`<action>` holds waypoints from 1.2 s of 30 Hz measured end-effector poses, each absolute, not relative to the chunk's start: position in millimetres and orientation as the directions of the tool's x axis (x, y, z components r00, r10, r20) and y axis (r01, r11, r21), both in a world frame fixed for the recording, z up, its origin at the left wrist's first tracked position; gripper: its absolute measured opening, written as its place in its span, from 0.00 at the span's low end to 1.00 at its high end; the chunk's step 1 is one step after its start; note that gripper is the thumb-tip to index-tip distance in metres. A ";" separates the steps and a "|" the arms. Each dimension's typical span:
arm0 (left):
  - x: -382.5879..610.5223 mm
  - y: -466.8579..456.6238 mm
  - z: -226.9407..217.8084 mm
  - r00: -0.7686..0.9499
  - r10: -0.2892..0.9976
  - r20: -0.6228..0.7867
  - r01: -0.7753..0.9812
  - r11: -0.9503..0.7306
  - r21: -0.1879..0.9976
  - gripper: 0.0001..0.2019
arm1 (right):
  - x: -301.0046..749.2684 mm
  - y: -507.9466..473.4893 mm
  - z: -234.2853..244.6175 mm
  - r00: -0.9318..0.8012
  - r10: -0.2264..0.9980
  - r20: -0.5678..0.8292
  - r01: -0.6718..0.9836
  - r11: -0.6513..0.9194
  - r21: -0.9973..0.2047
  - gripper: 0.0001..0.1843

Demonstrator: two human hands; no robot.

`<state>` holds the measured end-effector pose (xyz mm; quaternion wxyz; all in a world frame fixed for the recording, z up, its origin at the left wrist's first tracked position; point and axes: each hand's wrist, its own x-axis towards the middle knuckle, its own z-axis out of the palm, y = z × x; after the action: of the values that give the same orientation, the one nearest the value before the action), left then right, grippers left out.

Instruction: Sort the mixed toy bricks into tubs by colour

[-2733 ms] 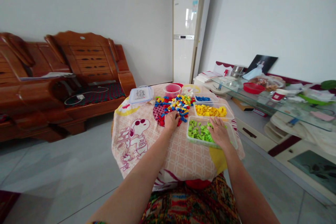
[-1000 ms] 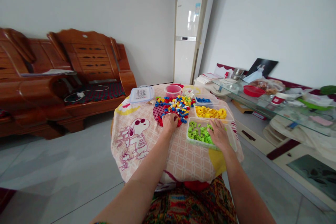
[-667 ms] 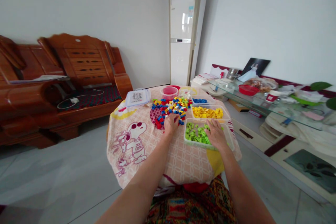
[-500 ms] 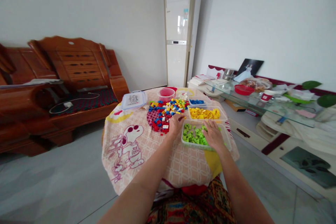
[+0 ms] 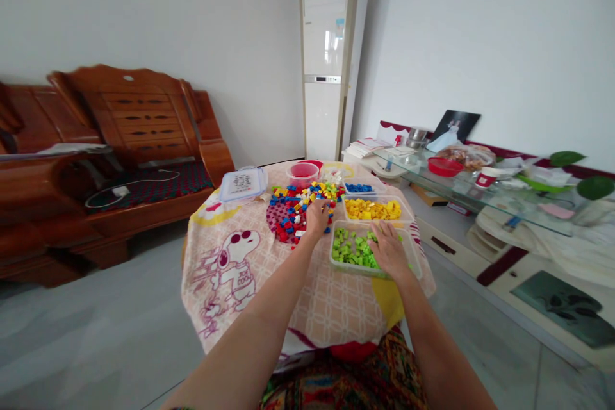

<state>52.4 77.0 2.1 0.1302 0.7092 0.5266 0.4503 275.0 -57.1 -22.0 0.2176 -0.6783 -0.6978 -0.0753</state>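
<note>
My left hand (image 5: pixel 317 218) reaches into a pile of mixed toy building bricks (image 5: pixel 288 224) in red, blue, yellow and white. Its fingers are bent together at the pile's right side; what they hold, if anything, is too small to make out. Over the right part of a clear tray (image 5: pixel 332 257) of green bricks (image 5: pixel 350 248) rests my right hand (image 5: pixel 389 250), open, fingers spread. Behind that tray, yellow bricks (image 5: pixel 372 209) fill another clear container. Farther back, blue bricks (image 5: pixel 358 188) lie in a smaller one.
A clear lid (image 5: pixel 243 184) with black lettering lies at the table's back left. Beside it stands a round tub (image 5: pixel 302 173) with red inside. White bricks (image 5: pixel 334 174) sit right of the tub. A patterned cloth (image 5: pixel 317 307) covers the table; a glass-topped cabinet (image 5: pixel 509 202) stands at right.
My left hand has moved away from the green and yellow containers, leftward and slightly back onto the mixed pile. My right hand stays over the green bricks. The view has shifted slightly.
</note>
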 end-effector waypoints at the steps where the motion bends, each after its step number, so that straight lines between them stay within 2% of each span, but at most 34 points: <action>1: 46.4 78.3 -0.1 0.016 0.865 0.502 0.658 -0.387 0.646 0.18 | 274.7 -57.3 -21.8 0.018 0.916 0.401 0.980 0.064 -0.191 0.30; 3: 38.9 81.0 -1.6 0.033 0.864 0.502 0.702 -0.378 0.604 0.19 | 274.4 -57.9 -21.3 0.022 0.919 0.394 0.979 0.060 -0.194 0.30; 5: 37.8 83.5 0.0 0.123 0.865 0.487 0.733 -0.410 0.543 0.19 | 274.4 -58.7 -20.6 0.024 0.919 0.392 0.978 0.059 -0.198 0.30; 8: 41.3 84.4 2.5 0.280 0.867 0.411 0.771 -0.459 0.442 0.18 | 275.0 -59.5 -19.4 0.027 0.923 0.383 0.979 0.052 -0.196 0.30; 10: 41.2 82.1 1.8 0.322 0.878 0.355 0.796 -0.454 0.400 0.17 | 275.2 -59.5 -18.5 0.022 0.925 0.380 0.981 0.054 -0.188 0.30; 16: 19.9 63.5 -4.1 0.149 0.947 0.285 0.861 -0.267 0.434 0.23 | 274.5 -58.5 -18.7 0.013 0.920 0.392 0.980 0.066 -0.188 0.30; 19: 8.4 52.6 -3.9 0.088 0.952 0.294 0.847 -0.227 0.481 0.25 | 274.8 -57.9 -20.0 0.017 0.919 0.394 0.978 0.067 -0.198 0.30; 25: -2.0 42.7 -5.8 -0.050 0.951 0.304 0.774 -0.155 0.614 0.16 | 276.7 -56.9 -21.9 0.015 0.919 0.395 0.975 0.075 -0.211 0.30; 27: -2.8 43.7 -9.1 -0.053 0.944 0.325 0.771 -0.168 0.614 0.17 | 276.7 -56.9 -22.2 0.021 0.917 0.398 0.974 0.071 -0.215 0.30; 31: -2.3 48.7 -17.1 0.035 0.911 0.410 0.792 -0.275 0.544 0.28 | 276.2 -56.6 -22.6 0.021 0.920 0.391 0.973 0.070 -0.219 0.30; 36: 1.9 49.6 -19.1 0.212 0.902 0.376 0.836 -0.367 0.408 0.26 | 277.4 -55.9 -22.4 0.013 0.923 0.384 0.975 0.073 -0.210 0.30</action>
<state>1.9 49.6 -19.1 0.0580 0.7763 0.5597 0.2841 277.4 -55.9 -22.4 0.2164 -0.6780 -0.6999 -0.0599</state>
